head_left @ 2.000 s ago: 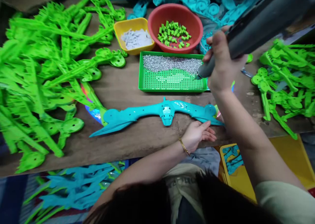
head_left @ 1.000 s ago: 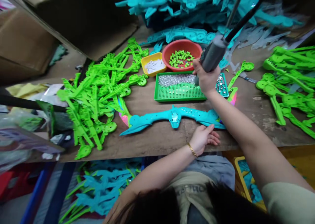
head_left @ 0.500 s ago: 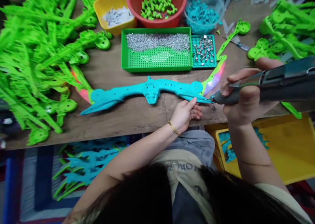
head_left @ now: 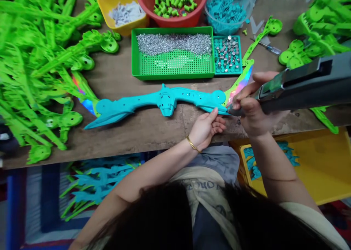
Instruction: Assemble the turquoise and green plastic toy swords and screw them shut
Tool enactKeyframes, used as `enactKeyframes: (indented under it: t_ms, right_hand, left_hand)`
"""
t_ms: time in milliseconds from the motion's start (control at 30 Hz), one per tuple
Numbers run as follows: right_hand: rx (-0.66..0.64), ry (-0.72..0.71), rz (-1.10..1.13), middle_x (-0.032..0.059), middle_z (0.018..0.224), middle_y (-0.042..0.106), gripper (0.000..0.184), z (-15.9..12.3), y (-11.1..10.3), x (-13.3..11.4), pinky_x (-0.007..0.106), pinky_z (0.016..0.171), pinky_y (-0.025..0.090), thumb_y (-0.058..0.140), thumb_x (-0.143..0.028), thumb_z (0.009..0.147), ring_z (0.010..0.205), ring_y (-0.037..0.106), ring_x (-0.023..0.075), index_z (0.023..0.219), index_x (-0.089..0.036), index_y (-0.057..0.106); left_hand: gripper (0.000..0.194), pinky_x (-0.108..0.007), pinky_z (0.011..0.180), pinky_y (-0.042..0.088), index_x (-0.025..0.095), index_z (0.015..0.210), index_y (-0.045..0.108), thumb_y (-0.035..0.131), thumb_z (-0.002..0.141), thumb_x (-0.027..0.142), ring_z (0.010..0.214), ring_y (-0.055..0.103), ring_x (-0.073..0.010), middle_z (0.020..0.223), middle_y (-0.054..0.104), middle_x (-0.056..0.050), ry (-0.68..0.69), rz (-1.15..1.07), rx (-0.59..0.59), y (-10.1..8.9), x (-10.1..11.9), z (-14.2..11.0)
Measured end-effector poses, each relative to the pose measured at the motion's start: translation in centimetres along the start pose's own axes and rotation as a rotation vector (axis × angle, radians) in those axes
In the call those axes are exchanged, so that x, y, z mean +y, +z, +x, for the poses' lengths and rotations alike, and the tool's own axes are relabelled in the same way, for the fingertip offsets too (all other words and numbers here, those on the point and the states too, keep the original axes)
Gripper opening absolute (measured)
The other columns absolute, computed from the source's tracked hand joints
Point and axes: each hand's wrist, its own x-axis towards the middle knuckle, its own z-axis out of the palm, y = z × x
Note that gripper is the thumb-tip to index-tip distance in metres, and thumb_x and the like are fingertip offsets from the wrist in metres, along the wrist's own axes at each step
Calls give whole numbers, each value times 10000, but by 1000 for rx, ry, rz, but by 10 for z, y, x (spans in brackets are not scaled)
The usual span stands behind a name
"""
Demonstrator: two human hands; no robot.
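Right hand fingers clenched round the grey power screwdriver, tip at the right end of the teal toy bow. Left hand fingers loosely curled, fingertips pressing that same end flat; nothing gripped. The bow lies lengthwise on the worktop, just before the green screw tray. Recommended: hold the tool square to the hole, pressure steady, left fingertips clear of the tip.

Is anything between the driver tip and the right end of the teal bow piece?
Nothing visible does. The power driver in the right hand has its tip at the teal bow piece; the left hand rests beside it.
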Motion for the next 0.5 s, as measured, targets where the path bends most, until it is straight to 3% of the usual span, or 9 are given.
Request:
enactKeyframes:
  t_ms: [100,233,367,500]
  right_hand:
    - [12,-89,74,-91,648,592,349,2,6,-4,249,471,490,758,-470,760,494,564,95,1044,-306,642]
    - [-12,-24,119,-74,709,664,338,19,13,-21,237,440,478,750,-514,753,462,557,78,1013,-310,680]
    - [-5,-83,184,-57,790,687,359,63,29,-28,253,533,508,690,-585,772,574,637,82,948,-272,698]
    - [-53,-143,103,-20,812,683,524,113,67,0,318,686,541,701,-677,663,734,681,134,859,-195,631]
  left_hand:
    - [364,-125,405,389,106,661,539,557,963,307,407,550,-42,537,597,7,2,-16,7,-1,0,-2]
    - [308,-144,394,415,118,755,543,522,977,330,405,570,-74,543,609,1,34,-34,56,1,-7,-5]
    - [255,-175,435,483,106,775,549,537,967,274,439,623,-110,571,630,-24,-80,-7,-29,18,-17,-4]
    - [313,-156,437,473,91,697,539,491,984,207,411,594,-81,543,600,-20,-170,-42,-64,39,-19,3]
